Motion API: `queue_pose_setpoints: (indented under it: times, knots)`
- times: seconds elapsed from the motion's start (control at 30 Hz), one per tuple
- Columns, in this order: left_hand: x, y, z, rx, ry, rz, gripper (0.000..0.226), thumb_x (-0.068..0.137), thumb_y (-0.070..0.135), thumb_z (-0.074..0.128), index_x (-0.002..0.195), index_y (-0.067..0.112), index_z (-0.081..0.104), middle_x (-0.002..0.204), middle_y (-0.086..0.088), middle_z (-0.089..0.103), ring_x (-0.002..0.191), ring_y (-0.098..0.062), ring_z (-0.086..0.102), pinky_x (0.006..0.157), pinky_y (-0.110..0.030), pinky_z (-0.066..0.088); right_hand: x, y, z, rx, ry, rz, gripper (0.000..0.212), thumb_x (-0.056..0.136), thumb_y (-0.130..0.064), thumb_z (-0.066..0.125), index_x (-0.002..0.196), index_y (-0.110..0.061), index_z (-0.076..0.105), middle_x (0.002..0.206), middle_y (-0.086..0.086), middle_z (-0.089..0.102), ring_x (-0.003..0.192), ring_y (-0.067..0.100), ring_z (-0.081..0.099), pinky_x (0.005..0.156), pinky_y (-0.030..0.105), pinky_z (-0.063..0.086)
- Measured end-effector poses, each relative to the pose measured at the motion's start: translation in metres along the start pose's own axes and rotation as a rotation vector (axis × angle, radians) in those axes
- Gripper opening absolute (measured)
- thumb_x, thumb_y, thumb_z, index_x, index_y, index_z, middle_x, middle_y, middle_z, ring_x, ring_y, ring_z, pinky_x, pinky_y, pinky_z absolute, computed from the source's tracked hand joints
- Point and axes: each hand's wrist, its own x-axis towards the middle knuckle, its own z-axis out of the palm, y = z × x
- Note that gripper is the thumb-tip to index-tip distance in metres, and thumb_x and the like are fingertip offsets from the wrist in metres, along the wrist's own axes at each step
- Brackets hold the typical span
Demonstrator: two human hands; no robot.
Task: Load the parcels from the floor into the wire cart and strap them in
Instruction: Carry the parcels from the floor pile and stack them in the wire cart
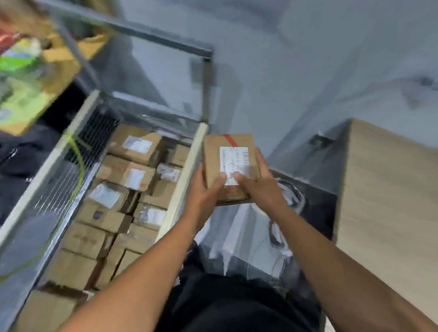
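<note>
Now we are gripping one parcel [229,162] between our left hand [203,196] and right hand [259,186], thumbs on top to steady it. It is hovering just right of the cart [183,183], with packed boxes [127,175] lying left of our hands.

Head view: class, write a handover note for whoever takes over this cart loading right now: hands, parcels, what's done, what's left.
Left hand and right hand: both grip one parcel, held just right of the cart rim, not yet inside.
Done: stacked parcels fill much of the cart.
Green cord lies along the cart's left wall, not across the load.
Left: set this parcel in, load any others, then strap.
</note>
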Motion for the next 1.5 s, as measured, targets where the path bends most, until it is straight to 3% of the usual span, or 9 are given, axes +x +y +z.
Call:
queue_pose_setpoints:
  times: [0.17, 0.37, 0.53, 0.83, 0.93, 1.1, 1.33, 1.4, 1.5]
  knots:
    - [0.015, -0.003, -0.046, -0.228, 0.369, -0.094, 0.052, 0.093, 0.04, 0.075, 0.134, 0.021, 0.051, 0.126, -0.003, 0.071, 0.105, -0.017, 0.073, 0.093, -0.043, 0.06, 0.032, -0.047, 0.049, -0.176, -0.189, -0.145, 0.068, 0.09, -0.035, 0.079, 0.132, -0.071, 0.04, 0.126, -0.036, 0.06, 0.116, -0.008, 0.061, 0.1, 0.027, 0.051]
    - [0.034, -0.017, -0.112, -0.324, 0.57, -0.215, 0.058, 0.094, 0.055, 0.068, 0.133, 0.033, 0.033, 0.121, 0.006, 0.064, 0.097, -0.015, 0.073, 0.07, -0.033, 0.063, 0.084, -0.073, 0.11, -0.436, -0.476, -0.194, 0.081, 0.089, -0.054, 0.072, 0.158, -0.05, 0.029, 0.155, -0.012, 0.048, 0.135, 0.009, 0.051, 0.112, 0.042, 0.047]
    - [0.066, -0.052, -0.171, -0.362, 0.676, -0.268, 0.064, 0.098, 0.049, 0.066, 0.149, 0.027, 0.035, 0.133, 0.0, 0.064, 0.091, -0.008, 0.073, 0.058, -0.021, 0.059, 0.163, -0.074, 0.136, -0.711, -0.627, -0.233, 0.085, 0.091, -0.066, 0.064, 0.162, -0.037, 0.029, 0.165, -0.003, 0.038, 0.15, 0.017, 0.035, 0.123, 0.044, 0.031]
    - [0.176, -0.156, -0.197, -0.562, 0.728, -0.461, 0.068, 0.1, 0.048, 0.061, 0.157, 0.029, 0.027, 0.129, -0.001, 0.07, 0.093, -0.019, 0.078, 0.077, -0.045, 0.065, 0.343, 0.007, 0.231, -0.724, -0.753, -0.056, 0.06, 0.103, -0.049, 0.056, 0.159, -0.037, 0.037, 0.166, -0.005, 0.036, 0.152, 0.017, 0.034, 0.123, 0.033, 0.024]
    - [0.221, -0.202, -0.197, -0.678, 0.709, -0.565, 0.058, 0.099, 0.05, 0.062, 0.146, 0.04, 0.03, 0.106, 0.01, 0.078, 0.08, -0.018, 0.079, 0.057, -0.035, 0.063, 0.393, 0.05, 0.263, -0.756, -0.791, -0.013, 0.058, 0.104, -0.048, 0.05, 0.159, -0.036, 0.035, 0.166, -0.006, 0.034, 0.152, 0.018, 0.033, 0.124, 0.038, 0.024]
    - [0.303, -0.26, -0.187, -0.68, 0.664, -0.537, 0.054, 0.104, 0.041, 0.058, 0.15, 0.025, 0.035, 0.118, -0.003, 0.077, 0.097, -0.028, 0.078, 0.072, -0.043, 0.064, 0.453, 0.099, 0.296, -0.914, -0.828, -0.047, 0.061, 0.103, -0.052, 0.046, 0.16, -0.034, 0.033, 0.167, -0.001, 0.032, 0.15, 0.025, 0.037, 0.123, 0.047, 0.03]
    - [0.399, -0.304, -0.174, -0.66, 0.772, -0.575, 0.065, 0.109, 0.033, 0.051, 0.16, 0.027, 0.012, 0.139, -0.01, 0.06, 0.117, -0.036, 0.067, 0.09, -0.053, 0.06, 0.489, 0.155, 0.327, -1.251, -0.988, -0.213, 0.088, 0.096, -0.061, 0.055, 0.166, -0.034, 0.01, 0.173, 0.002, 0.012, 0.159, 0.025, 0.008, 0.125, 0.048, 0.019]
    - [0.416, -0.319, -0.176, -0.637, 0.819, -0.558, 0.067, 0.109, 0.031, 0.051, 0.161, 0.026, 0.009, 0.143, -0.008, 0.055, 0.12, -0.033, 0.064, 0.09, -0.046, 0.059, 0.492, 0.169, 0.335, -1.222, -0.96, -0.192, 0.087, 0.096, -0.057, 0.057, 0.166, -0.032, 0.01, 0.173, 0.003, 0.014, 0.158, 0.026, 0.012, 0.125, 0.046, 0.021]
    - [0.44, -0.342, -0.179, -0.501, 0.84, -0.547, 0.074, 0.108, 0.032, 0.053, 0.163, 0.018, 0.006, 0.154, -0.01, 0.046, 0.134, -0.028, 0.054, 0.113, -0.044, 0.045, 0.498, 0.185, 0.34, -1.165, -0.921, -0.168, 0.082, 0.097, -0.047, 0.059, 0.165, -0.032, 0.016, 0.168, 0.004, 0.026, 0.154, 0.028, 0.022, 0.123, 0.048, 0.029]
